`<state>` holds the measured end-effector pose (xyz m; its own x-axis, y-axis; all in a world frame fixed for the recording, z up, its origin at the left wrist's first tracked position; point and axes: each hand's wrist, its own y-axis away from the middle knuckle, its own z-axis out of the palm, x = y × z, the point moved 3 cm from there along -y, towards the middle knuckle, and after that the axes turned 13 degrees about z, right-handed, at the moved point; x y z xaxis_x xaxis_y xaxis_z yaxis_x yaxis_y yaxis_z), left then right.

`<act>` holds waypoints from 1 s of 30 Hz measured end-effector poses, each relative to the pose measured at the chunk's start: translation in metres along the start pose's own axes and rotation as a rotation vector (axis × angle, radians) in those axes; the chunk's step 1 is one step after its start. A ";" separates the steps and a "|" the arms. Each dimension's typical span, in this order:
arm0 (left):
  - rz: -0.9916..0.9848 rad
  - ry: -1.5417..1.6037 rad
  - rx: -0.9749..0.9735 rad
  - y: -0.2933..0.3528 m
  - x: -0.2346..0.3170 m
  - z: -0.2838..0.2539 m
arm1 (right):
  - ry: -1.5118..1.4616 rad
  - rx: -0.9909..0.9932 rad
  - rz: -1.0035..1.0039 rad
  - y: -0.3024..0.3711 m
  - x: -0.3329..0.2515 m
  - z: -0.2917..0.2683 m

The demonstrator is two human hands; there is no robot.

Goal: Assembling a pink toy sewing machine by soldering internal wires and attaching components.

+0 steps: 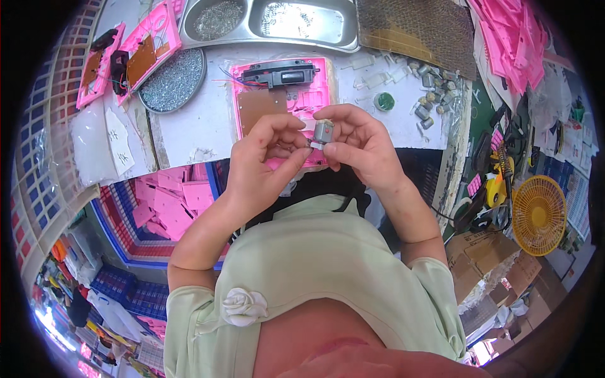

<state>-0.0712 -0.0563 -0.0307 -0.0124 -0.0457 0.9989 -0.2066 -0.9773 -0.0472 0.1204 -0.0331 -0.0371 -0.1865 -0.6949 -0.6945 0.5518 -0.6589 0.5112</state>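
Note:
Above the near part of a pink plastic casing (pixel 326 82), my right hand (pixel 368 148) grips a small silver electric motor (pixel 324 130) between thumb and fingers. A small pale piece (pixel 317 145) sits at the motor's lower end, by my right thumb tip. My left hand (pixel 261 157) is closed in a pinch just left of it; what its fingertips hold is too small to tell. In the casing lie a black speaker-like part (pixel 280 74) with wires and a brown circuit board (pixel 257 108). Both hands partly cover the casing.
Several loose motors (pixel 428 94), clear plastic pieces (pixel 378 79) and a round green-topped item (pixel 384 101) lie to the right. Metal trays (pixel 302 39) and a dish of screws (pixel 173 82) stand at the back and left. A crate of pink parts (pixel 167 198) sits below the table edge.

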 end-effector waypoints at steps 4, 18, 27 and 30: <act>0.021 -0.038 -0.029 -0.002 0.000 0.000 | 0.053 0.004 0.019 -0.003 0.002 0.001; 0.550 -0.416 -0.082 -0.003 0.008 -0.001 | 1.035 0.180 -0.665 0.014 -0.030 0.008; 0.462 -0.303 -0.101 -0.001 0.012 -0.002 | 1.066 0.200 -0.922 0.016 -0.022 0.013; 0.399 -0.214 -0.080 0.004 0.005 0.000 | 1.092 0.177 -0.978 0.017 -0.020 0.013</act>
<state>-0.0721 -0.0604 -0.0256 0.0944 -0.4652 0.8802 -0.3018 -0.8559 -0.4199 0.1227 -0.0338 -0.0079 0.3173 0.5398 -0.7797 0.4510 -0.8091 -0.3767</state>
